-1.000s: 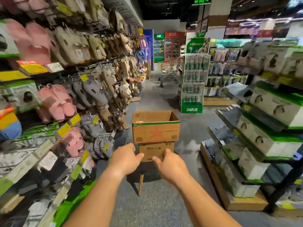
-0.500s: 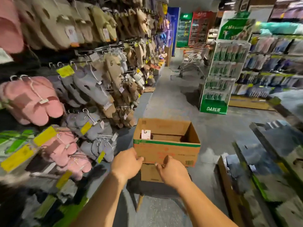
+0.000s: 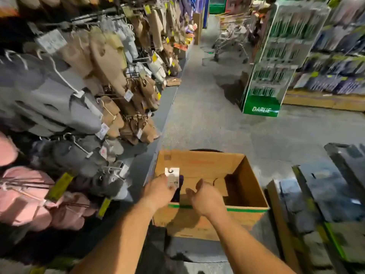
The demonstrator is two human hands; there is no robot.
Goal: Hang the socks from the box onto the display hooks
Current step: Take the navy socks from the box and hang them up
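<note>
On the left, rows of display hooks [image 3: 110,169] are loaded with slippers [image 3: 65,107] in grey, tan and pink; the hooks lie up and to the left of the hands, well apart from the box [image 3: 209,212]. One pair of dark socks [image 3: 178,186] with a white card tag [image 3: 172,176] is pinched by the left hand [image 3: 160,189] at the near-left corner inside the box, its long axis standing roughly upright with the tag's hole on top. The left hand is judged nearer to the hooks, so a lift up and leftward is called for. The right hand [image 3: 206,196] is held over the near rim of the box, fingers loosely curled, nothing grasped. One box is counted on top, one pair of socks is plainly seen; further socks in the shadowed right of the box cannot be told
</note>
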